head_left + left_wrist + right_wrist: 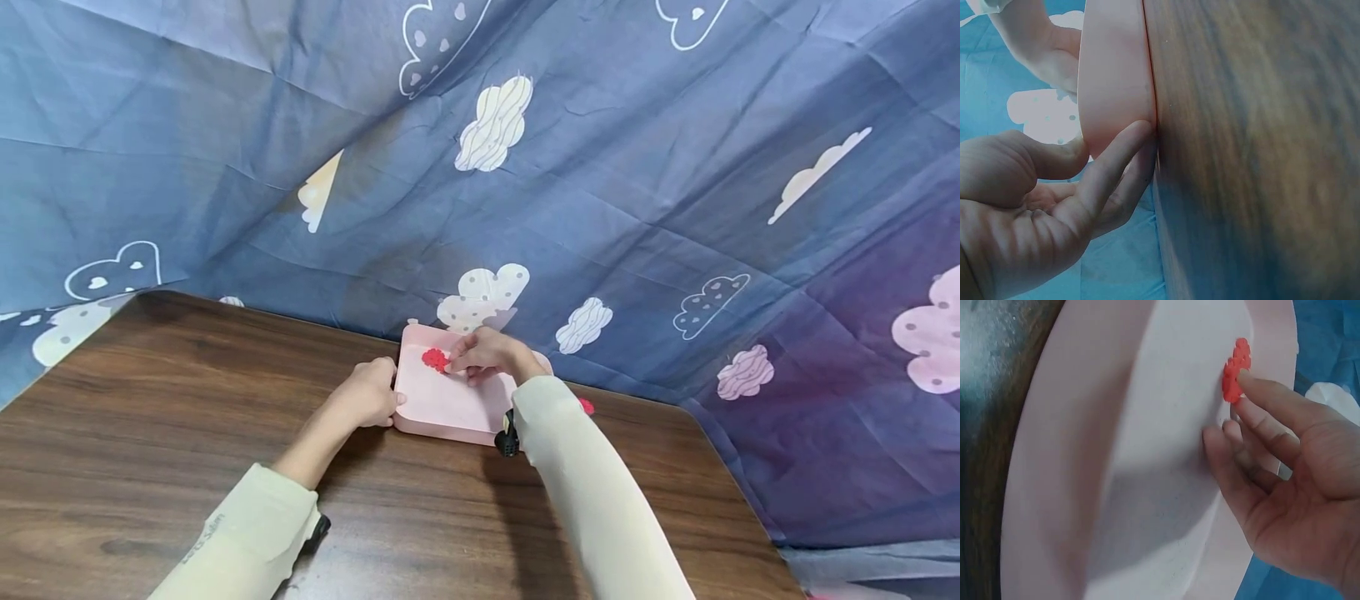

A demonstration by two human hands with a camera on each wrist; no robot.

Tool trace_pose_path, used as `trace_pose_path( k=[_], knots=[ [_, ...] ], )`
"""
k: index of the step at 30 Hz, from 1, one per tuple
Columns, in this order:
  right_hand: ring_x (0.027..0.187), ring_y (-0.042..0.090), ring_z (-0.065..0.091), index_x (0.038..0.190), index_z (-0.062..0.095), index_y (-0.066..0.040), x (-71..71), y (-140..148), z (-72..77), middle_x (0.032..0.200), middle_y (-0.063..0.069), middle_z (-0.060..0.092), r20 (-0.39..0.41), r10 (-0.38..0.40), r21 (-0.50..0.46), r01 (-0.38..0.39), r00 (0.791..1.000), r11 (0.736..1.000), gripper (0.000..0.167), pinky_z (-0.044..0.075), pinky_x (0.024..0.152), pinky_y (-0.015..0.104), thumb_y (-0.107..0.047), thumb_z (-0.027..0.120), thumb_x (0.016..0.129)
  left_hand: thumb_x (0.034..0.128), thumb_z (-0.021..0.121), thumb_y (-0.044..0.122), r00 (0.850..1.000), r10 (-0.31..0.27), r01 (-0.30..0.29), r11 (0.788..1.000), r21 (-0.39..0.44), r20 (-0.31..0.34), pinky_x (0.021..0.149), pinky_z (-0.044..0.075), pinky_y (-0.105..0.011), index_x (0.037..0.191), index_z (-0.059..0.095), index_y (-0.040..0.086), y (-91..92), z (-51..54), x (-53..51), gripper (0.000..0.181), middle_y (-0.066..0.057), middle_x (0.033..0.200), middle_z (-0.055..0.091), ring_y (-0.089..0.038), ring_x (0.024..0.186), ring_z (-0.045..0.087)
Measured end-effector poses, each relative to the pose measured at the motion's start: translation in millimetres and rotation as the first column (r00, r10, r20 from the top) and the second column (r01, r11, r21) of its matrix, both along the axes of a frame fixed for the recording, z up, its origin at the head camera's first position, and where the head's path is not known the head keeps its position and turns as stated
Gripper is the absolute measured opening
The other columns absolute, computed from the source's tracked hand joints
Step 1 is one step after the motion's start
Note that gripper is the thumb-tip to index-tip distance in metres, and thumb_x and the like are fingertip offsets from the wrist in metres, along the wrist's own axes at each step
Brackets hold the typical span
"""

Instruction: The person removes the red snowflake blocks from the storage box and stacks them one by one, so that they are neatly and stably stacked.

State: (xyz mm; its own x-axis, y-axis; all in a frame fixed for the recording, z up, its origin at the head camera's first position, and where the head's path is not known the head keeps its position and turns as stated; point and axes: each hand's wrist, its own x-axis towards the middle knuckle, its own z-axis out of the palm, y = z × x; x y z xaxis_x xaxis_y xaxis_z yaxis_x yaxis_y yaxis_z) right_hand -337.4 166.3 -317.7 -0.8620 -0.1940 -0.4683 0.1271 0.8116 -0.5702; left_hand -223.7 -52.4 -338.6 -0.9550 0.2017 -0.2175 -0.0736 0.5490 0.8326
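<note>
A shallow pink tray [450, 408] with a raised rim lies on the table. My left hand [369, 392] grips its left side, and in the left wrist view the thumb is at the rim and the fingers [1113, 169] lie against the outer wall. Over the inside of the tray, my right hand [486, 350] pinches a red piece with a bumpy, scalloped outline [435, 359] between thumb and finger. The right wrist view shows that red piece [1235, 372] at the fingertips, close to the tray's far wall; the other fingers are bent over the tray floor.
A second red thing [587, 406] shows past the right forearm, mostly hidden by it. The brown wooden table [187, 417] ends at the back against a blue cloth [360, 275] with cloud prints. The right sleeve covers the tray's right part.
</note>
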Motion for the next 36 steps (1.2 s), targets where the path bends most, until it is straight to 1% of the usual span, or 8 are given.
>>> trace_pose_path(
  k=[3,6,11,15,19,26,31,36],
  knots=[
    [0.067,0.012,0.053,0.098,0.071,-0.008,0.9,-5,0.3,0.071,0.000,0.053,-0.026,0.014,0.041,-0.013,1.000,0.999,0.014,0.061,0.066,0.021,-0.015,0.083,0.095,0.1033,0.067,0.000,1.000,0.002,-0.002,1.000,-0.003,-0.004,0.061,0.065,-0.023,0.120,0.058,-0.009,-1.1,0.7,0.8,0.021,-0.026,0.112,0.064,-0.019,0.071,0.069],
    [0.067,0.012,0.050,0.087,0.068,-0.011,1.8,-9,0.5,0.068,-0.001,0.049,-0.035,0.005,0.069,-0.003,0.999,0.998,0.018,0.058,0.065,0.021,-0.015,0.084,0.093,0.1036,0.067,0.001,1.000,-0.004,0.004,1.000,-0.001,-0.013,0.062,0.065,-0.023,0.121,0.058,-0.009,-1.4,0.4,1.3,0.022,-0.025,0.110,0.064,-0.019,0.071,0.068],
    [0.067,0.013,0.056,0.077,0.062,-0.013,1.0,-8,-0.9,0.067,0.001,0.053,-0.047,-0.014,0.075,0.018,0.999,0.997,0.026,0.062,0.068,0.023,-0.011,0.084,0.092,0.1032,0.068,0.001,1.000,-0.005,0.005,1.000,-0.001,-0.026,0.061,0.064,-0.023,0.120,0.058,-0.009,-1.2,-1.6,0.8,0.022,-0.024,0.107,0.065,-0.018,0.070,0.067],
    [0.067,0.012,0.058,0.081,0.063,-0.010,0.7,-2,-2.3,0.070,0.001,0.057,-0.053,-0.007,0.044,0.009,0.999,0.999,0.022,0.063,0.068,0.022,-0.006,0.081,0.093,0.1034,0.067,0.001,0.999,-0.008,0.008,1.000,0.001,-0.033,0.061,0.064,-0.023,0.122,0.058,-0.010,-0.8,-2.2,1.1,0.024,-0.024,0.108,0.065,-0.019,0.071,0.068],
    [0.069,0.009,0.061,0.090,0.063,-0.005,1.0,2,-2.6,0.073,0.000,0.062,-0.053,0.004,-0.009,-0.004,0.999,1.000,0.015,0.065,0.070,0.021,0.002,0.076,0.094,0.1034,0.067,0.001,0.999,-0.012,0.012,1.000,0.003,-0.033,0.061,0.065,-0.024,0.122,0.058,-0.010,-1.2,-1.7,2.0,0.023,-0.024,0.108,0.065,-0.020,0.072,0.068],
    [0.073,0.014,0.068,0.102,0.064,0.007,2.2,7,2.0,0.082,0.004,0.064,-0.042,-0.032,-0.132,0.026,0.999,0.991,0.010,0.071,0.080,0.032,0.012,0.070,0.096,0.1031,0.067,0.000,0.999,-0.010,0.010,1.000,0.003,-0.034,0.060,0.065,-0.024,0.121,0.059,-0.010,-0.3,-3.1,0.3,0.023,-0.025,0.108,0.065,-0.020,0.070,0.068],
    [0.075,0.017,0.070,0.102,0.063,0.009,3.2,14,6.6,0.083,0.005,0.063,-0.045,-0.055,-0.156,0.048,0.997,0.987,0.012,0.071,0.086,0.039,0.015,0.070,0.094,0.1032,0.067,0.000,1.000,-0.008,0.008,1.000,0.003,-0.030,0.061,0.065,-0.025,0.124,0.058,-0.011,0.2,-4.0,-0.1,0.025,-0.025,0.110,0.065,-0.021,0.073,0.068],
    [0.074,0.017,0.070,0.101,0.063,0.007,3.8,22,10.3,0.082,0.004,0.061,-0.043,-0.060,-0.156,0.053,0.997,0.986,0.012,0.070,0.087,0.041,0.016,0.069,0.094,0.1035,0.066,0.000,0.999,-0.010,0.011,1.000,0.006,-0.034,0.063,0.066,-0.026,0.123,0.058,-0.011,0.1,-2.3,1.6,0.023,-0.026,0.111,0.065,-0.021,0.075,0.068]
  ],
)
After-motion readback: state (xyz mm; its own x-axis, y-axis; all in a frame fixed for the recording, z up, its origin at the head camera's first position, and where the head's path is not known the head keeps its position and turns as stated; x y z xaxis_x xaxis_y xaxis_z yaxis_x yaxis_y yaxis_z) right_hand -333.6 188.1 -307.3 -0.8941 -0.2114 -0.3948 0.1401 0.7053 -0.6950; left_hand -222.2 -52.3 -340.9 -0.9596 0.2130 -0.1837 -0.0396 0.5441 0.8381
